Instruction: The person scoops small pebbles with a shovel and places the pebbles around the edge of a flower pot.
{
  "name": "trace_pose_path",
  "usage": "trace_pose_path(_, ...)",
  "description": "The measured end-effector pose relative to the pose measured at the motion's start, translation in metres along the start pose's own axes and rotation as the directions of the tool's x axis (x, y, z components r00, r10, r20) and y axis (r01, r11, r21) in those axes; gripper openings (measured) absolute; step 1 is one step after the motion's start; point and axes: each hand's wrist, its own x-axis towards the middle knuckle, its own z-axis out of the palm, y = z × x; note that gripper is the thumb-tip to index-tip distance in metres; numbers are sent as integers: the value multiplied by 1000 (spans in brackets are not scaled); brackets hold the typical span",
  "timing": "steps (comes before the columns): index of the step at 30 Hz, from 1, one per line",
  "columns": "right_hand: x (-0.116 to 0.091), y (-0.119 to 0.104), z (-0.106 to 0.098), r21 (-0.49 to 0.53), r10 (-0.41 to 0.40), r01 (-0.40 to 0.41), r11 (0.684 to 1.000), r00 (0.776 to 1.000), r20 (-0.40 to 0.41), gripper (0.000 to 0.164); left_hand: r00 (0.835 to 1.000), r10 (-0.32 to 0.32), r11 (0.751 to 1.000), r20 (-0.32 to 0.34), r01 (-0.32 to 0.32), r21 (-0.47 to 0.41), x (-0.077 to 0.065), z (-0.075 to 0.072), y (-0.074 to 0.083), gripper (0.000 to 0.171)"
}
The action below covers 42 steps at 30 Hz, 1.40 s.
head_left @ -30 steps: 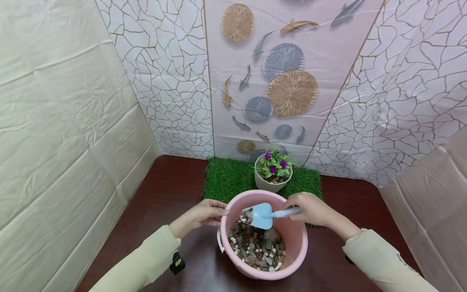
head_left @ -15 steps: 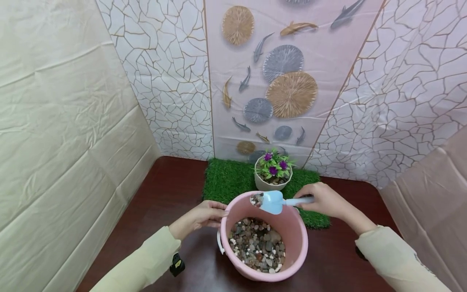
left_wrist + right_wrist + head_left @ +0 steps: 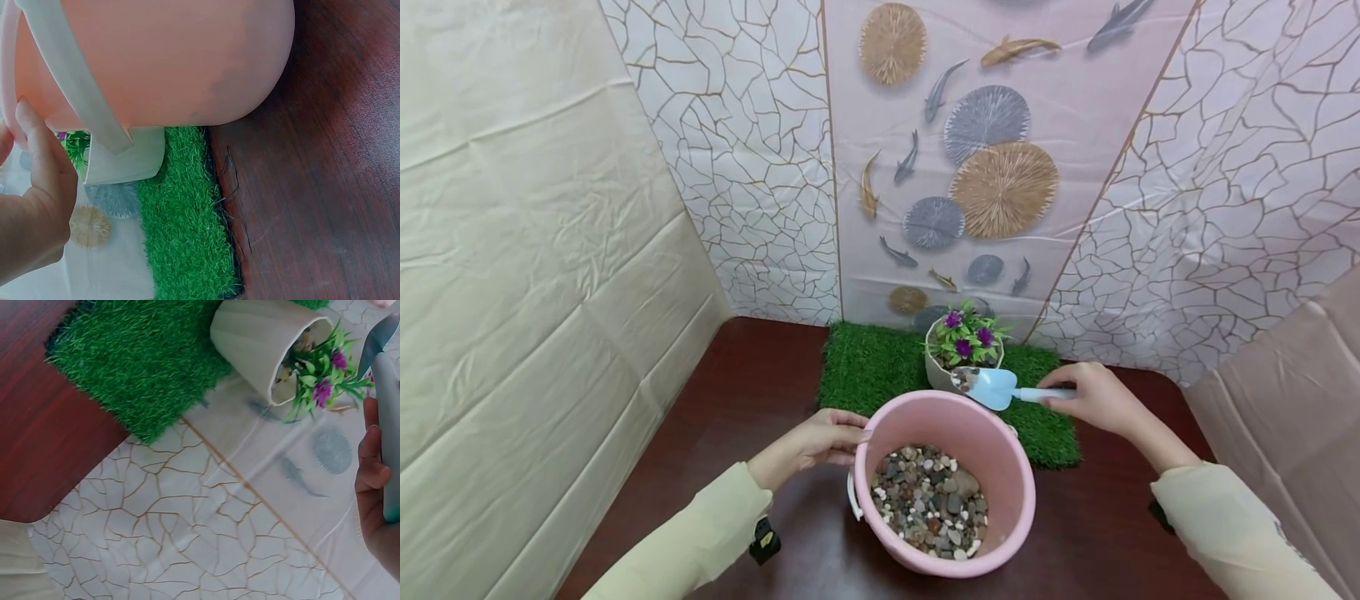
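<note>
My right hand (image 3: 1093,398) grips the handle of a small light-blue trowel (image 3: 997,389). Pebbles (image 3: 966,380) lie at the tip of its blade, held just over the bucket's far rim and in front of the white flower pot (image 3: 937,372). On the near side stands a pink bucket (image 3: 1024,492) with mixed pebbles (image 3: 925,504) across its bottom. My left hand (image 3: 822,439) holds the bucket's left rim between thumb and fingers, as the left wrist view shows beside the pale bail handle (image 3: 69,69). The right wrist view shows the trowel handle (image 3: 390,437) in my fingers.
The pot, with purple flowers (image 3: 964,337) and green leaves, stands on a green artificial-grass mat (image 3: 868,367). Beneath lies a dark reddish-brown table (image 3: 752,392). A patterned cloth backdrop (image 3: 760,167) rises behind, with pale cloth (image 3: 565,317) at the left side.
The trowel with its pebbles has risen from inside the bucket and moved away and to the right, up to the pot's front. My left hand stays on the rim.
</note>
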Motion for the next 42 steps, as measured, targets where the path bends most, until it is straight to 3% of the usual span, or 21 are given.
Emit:
trace_pose_path(8, 0, 16, 4, 10, 58, -58, 998, 998, 5, 11, 1000, -1, 1000, -11, 1, 5, -1, 1, 2, 47)
trace_pose_path(16, 5, 26, 26, 41, 115, -116, 992, 993, 30, 14, 1000, 5, 1000, -8, -5, 6, -1, -1, 0, 47)
trace_pose_path(27, 25, 22, 46, 49, 132, -132, 990, 991, -4, 15, 1000, -7, 1000, -9, 7, 9, 1, 0, 0, 47)
trace_pose_path(42, 58, 12, 58, 53, 178, -176, 983, 984, -25, 13, 1000, 2, 1000, -16, -2, 14, 1, 2, -2, 47)
